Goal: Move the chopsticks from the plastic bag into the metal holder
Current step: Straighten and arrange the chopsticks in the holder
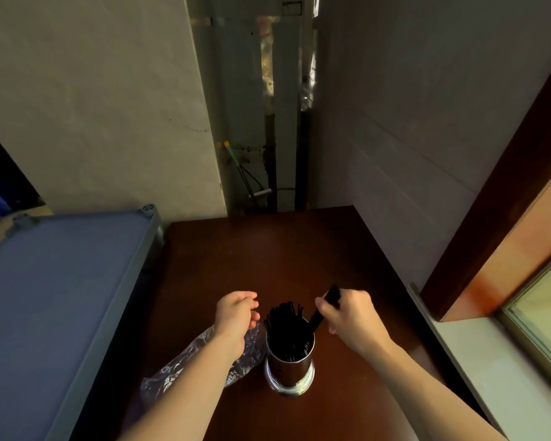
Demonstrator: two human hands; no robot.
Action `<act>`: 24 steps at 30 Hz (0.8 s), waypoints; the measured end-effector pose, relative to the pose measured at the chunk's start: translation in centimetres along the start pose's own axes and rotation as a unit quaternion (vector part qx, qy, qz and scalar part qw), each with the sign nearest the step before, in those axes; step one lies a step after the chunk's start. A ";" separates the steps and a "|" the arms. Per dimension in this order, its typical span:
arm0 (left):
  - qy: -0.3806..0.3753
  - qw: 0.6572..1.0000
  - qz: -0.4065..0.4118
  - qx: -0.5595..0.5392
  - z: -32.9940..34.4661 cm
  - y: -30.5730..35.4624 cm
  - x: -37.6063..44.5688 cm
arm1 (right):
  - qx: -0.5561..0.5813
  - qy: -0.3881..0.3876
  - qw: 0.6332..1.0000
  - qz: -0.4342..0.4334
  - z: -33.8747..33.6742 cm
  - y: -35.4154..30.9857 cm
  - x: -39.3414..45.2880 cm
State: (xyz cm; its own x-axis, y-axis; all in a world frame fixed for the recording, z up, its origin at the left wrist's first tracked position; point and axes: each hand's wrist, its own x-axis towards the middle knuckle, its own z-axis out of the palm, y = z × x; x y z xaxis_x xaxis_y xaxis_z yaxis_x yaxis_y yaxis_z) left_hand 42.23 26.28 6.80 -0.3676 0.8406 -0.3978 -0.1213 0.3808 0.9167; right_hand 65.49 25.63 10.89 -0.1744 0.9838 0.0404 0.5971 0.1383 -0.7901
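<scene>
Chopsticks [286, 326], slim, black and straight, stood bunched upright in the metal holder [289, 366], their tips fanning slightly above its rim. The holder was a shiny cylinder with a broader ringed base, set on the near part of the dark reddish-brown counter [268, 249], whose top looked smooth and faintly glossy. The right hand [347, 316] was curled in a fist around a further bundle of black chopsticks [326, 302], held tilted at the holder's right rim, lower ends reaching into the opening. The left hand [236, 313] hovered just left of the holder, fingers loosely spread and bent, holding nothing. Beneath the left wrist and forearm lay the plastic bag [185, 367], clear, crinkled and flattened on the counter, touching or nearly touching the holder's left side. Left of the counter stood a grey-blue flat surface [61, 281] with a raised edge; to the right ran a pale sill [477, 361] under a window frame.
</scene>
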 end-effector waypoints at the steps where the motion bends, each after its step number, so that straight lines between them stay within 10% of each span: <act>1: -0.003 1.000 0.004 0.018 -0.1 -0.2 0.0 | -0.013 -0.014 1.000 -0.003 0.7 0.1 0.0; 24: -0.066 0.949 0.080 0.297 0.9 -2.0 -1.2 | -0.090 -0.035 0.994 0.047 6.9 4.0 0.3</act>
State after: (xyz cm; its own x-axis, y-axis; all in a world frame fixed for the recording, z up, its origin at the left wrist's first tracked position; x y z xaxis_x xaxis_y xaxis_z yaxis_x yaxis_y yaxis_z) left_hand 43.75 24.88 5.37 -0.2147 0.9321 -0.2917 0.4828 0.3610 0.7979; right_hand 62.44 25.68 3.56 -0.1619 0.9839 -0.0762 0.7427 0.0707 -0.6658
